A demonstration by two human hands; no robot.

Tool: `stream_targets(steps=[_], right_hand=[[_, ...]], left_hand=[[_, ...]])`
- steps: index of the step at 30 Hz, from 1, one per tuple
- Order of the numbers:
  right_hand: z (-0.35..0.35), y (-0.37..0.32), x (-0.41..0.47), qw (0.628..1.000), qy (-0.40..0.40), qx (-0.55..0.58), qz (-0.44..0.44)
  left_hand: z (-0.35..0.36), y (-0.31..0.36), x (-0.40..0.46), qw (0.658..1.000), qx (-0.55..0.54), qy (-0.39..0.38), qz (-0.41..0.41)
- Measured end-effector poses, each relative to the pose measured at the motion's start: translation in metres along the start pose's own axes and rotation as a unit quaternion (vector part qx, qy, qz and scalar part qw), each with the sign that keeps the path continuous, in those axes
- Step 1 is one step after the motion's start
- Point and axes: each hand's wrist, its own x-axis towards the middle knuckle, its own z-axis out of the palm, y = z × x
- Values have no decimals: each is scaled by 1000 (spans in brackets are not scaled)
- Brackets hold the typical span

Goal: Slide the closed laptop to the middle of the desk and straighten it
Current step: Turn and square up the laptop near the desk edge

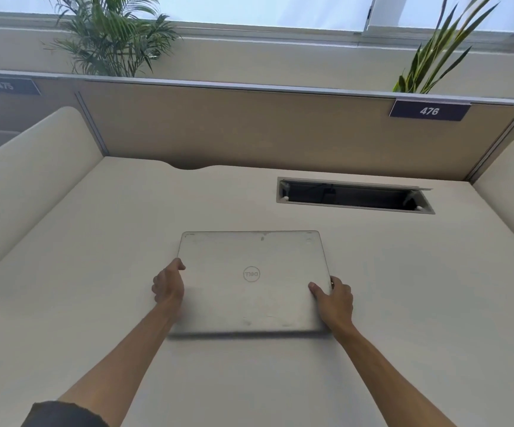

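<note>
A closed silver laptop [251, 280] with a round logo on its lid lies flat on the white desk [403, 303], about midway across it, its edges roughly parallel to the desk's back panel. My left hand [168, 283] grips the laptop's left edge, thumb on the lid. On the opposite side my right hand [334, 298] holds the right edge near the front corner, thumb on top. The near edge of the laptop looks blurred.
An open cable slot [354, 197] is cut into the desk behind the laptop, to the right. A tan partition panel [249, 127] closes the back, with a 476 label [429, 110]. Cream side dividers [28, 174] flank the desk. Plants stand behind the partition.
</note>
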Motion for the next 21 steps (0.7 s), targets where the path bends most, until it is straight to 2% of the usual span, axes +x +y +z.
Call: stream_targets(steps=[9, 21], right_hand=[[-3, 7, -6, 999, 39, 4, 22], [0, 7, -6, 998, 55, -24, 34]], left_hand=[[16, 6, 9, 999, 16, -39, 7], [25, 10, 14, 994, 92, -43, 30]])
